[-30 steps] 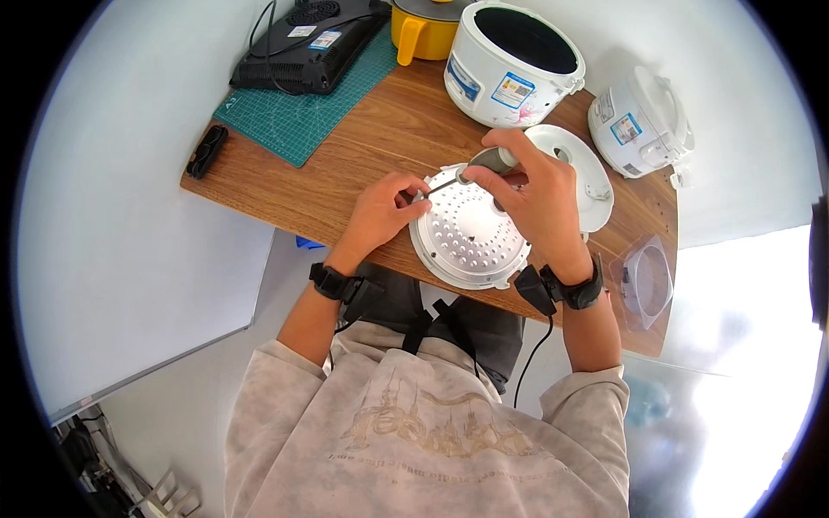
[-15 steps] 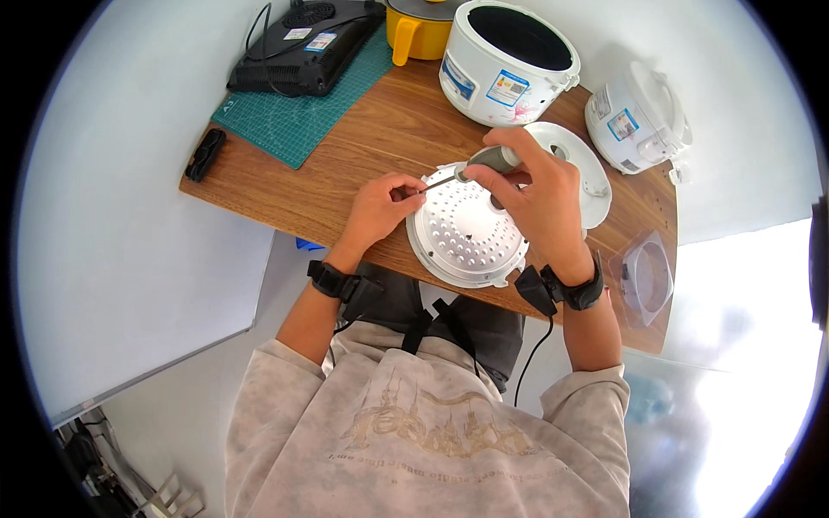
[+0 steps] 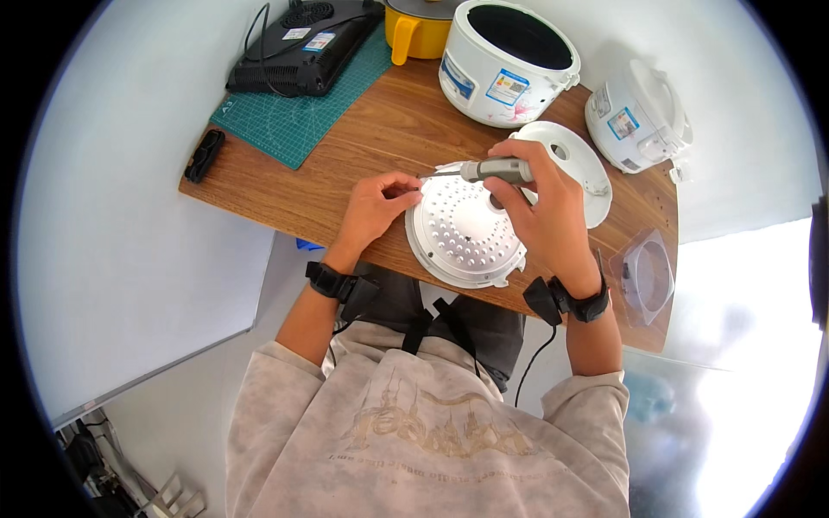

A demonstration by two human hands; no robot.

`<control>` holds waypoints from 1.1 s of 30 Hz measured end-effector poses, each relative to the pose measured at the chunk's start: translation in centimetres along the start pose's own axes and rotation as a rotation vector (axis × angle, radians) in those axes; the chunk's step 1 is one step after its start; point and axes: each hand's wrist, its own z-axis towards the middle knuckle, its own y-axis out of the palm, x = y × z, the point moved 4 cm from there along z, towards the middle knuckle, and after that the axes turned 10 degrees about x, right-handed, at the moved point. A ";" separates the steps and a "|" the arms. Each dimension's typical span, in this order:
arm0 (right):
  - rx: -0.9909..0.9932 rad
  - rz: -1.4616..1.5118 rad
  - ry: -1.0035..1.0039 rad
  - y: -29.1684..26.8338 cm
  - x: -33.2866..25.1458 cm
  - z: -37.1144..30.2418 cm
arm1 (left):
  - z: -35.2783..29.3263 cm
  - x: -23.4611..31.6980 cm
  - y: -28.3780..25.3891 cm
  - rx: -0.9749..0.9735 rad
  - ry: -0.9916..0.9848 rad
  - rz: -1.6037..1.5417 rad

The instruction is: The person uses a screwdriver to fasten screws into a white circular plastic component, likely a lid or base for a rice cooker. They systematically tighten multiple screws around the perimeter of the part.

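My right hand (image 3: 553,211) is wrapped around the grey handle of a screwdriver (image 3: 496,171). Its shaft lies nearly level and points left, over the far-left rim of a round white lid plate with many small dimples (image 3: 462,246). At that rim, close to the shaft's end, the thumb and fingertips of my left hand (image 3: 376,207) are pinched together. Whatever sits between them is too small to make out. The plate rests at the near edge of the wooden table. Behind my right hand lies a white oval cover (image 3: 594,181) with a hole in it.
A white rice cooker body (image 3: 509,73) stands open at the back, with another white cooker (image 3: 635,121) to its right. At the back left are a yellow pot (image 3: 419,34), a black appliance (image 3: 302,52) and a green cutting mat (image 3: 294,129). A clear plastic tray (image 3: 646,278) sits right.
The screwdriver has tipped from a slant to almost level, its handle shifting slightly right and down with my right hand. My left hand stays at the rim, nearly unmoved.
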 end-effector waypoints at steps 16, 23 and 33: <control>-0.140 0.017 -0.129 -0.6 -1.0 -1.1 | -0.3 0.9 0.0 0.026 0.028 0.064; -0.148 0.004 -0.119 -0.3 -0.7 -1.0 | -0.4 1.2 0.0 0.004 0.041 0.055; -0.125 0.005 0.002 -0.4 -0.6 -0.8 | -0.5 1.0 0.0 0.021 0.013 0.050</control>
